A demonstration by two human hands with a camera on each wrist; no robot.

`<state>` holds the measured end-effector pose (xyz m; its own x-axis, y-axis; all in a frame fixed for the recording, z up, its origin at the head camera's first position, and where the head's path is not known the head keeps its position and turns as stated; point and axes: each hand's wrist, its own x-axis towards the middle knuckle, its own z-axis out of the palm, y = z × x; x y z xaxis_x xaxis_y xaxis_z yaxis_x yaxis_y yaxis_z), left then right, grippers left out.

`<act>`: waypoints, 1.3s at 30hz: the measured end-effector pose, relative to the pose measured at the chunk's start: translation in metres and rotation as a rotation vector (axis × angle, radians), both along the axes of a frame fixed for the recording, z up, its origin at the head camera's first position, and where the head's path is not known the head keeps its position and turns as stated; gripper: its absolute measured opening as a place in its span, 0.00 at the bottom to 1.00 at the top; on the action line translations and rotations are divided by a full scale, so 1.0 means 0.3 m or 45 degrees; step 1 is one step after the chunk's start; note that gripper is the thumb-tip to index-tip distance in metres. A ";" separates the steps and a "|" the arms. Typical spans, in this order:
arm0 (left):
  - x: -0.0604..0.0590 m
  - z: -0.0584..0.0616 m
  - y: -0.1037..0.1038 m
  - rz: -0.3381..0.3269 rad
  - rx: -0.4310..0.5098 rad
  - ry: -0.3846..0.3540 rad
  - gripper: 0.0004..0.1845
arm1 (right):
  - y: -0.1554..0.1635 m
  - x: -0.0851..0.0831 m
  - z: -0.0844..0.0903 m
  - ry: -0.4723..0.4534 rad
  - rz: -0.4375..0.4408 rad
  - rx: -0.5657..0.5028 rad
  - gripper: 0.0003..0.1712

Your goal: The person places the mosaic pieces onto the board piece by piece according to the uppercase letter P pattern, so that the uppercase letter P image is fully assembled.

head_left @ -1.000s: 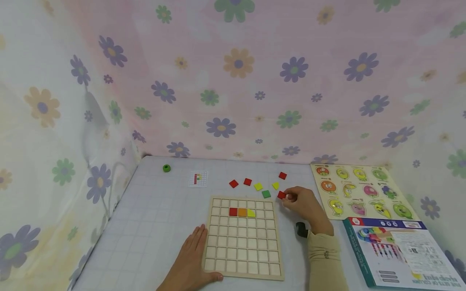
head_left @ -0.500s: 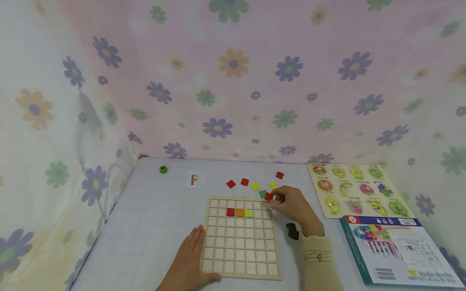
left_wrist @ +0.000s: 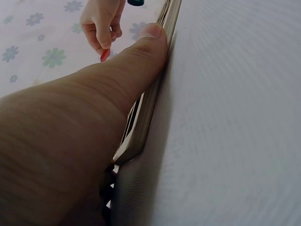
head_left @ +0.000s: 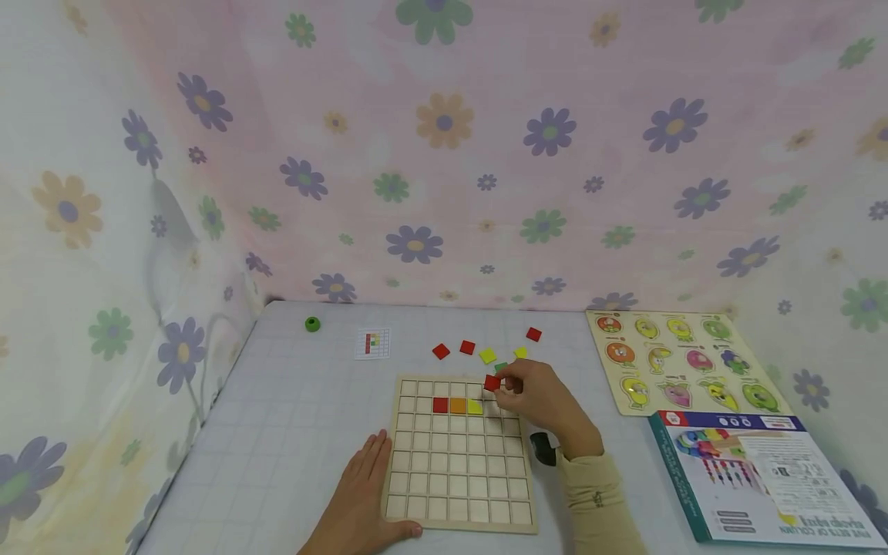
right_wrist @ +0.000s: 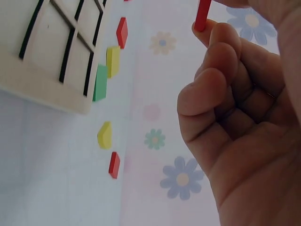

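A wooden grid board [head_left: 472, 527] lies on the table, with a red square [head_left: 440, 405], an orange square [head_left: 458, 405] and a yellow tile with a slanted edge [head_left: 475, 406] side by side in its second row from the back. My left hand [head_left: 361, 501] rests at its lower left corner, fingers along the side and thumb [left_wrist: 141, 52] on the near edge. Above the board's back right part, my right hand [head_left: 548, 401] pinches a red square tile [head_left: 492, 383] between thumb and fingertips. In the right wrist view this tile [right_wrist: 202, 16] stands edge-on, partly cut off.
Behind the board lie loose red tiles [head_left: 441, 351], yellow tiles [head_left: 489, 355] and a partly hidden green tile [head_left: 501, 367]. A pattern card [head_left: 372, 344] and a green bead [head_left: 313, 324] sit farther left. At right are a fruit puzzle [head_left: 659, 378] and a box [head_left: 763, 478].
My right hand has carried the red tile leftward from the table right of the board to above the board's back right part. My left hand stays on the board's corner.
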<state>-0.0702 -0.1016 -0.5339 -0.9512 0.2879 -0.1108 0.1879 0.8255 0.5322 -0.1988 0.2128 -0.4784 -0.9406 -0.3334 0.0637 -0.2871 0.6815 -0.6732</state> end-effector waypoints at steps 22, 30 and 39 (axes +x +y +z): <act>-0.002 0.000 0.001 0.000 -0.012 -0.010 0.75 | -0.156 0.036 0.001 0.210 0.258 0.145 0.05; -0.006 -0.013 -0.004 -0.005 -0.022 0.006 0.75 | -0.192 0.053 0.005 0.168 0.264 0.165 0.08; -0.004 -0.014 -0.002 -0.004 -0.002 0.014 0.75 | -0.224 0.057 -0.024 0.171 0.291 0.221 0.06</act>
<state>-0.0715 -0.1022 -0.5380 -0.9515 0.2907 -0.1008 0.1963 0.8258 0.5286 -0.1817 0.1457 -0.4857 -0.8270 -0.5523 0.1056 -0.5246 0.6902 -0.4984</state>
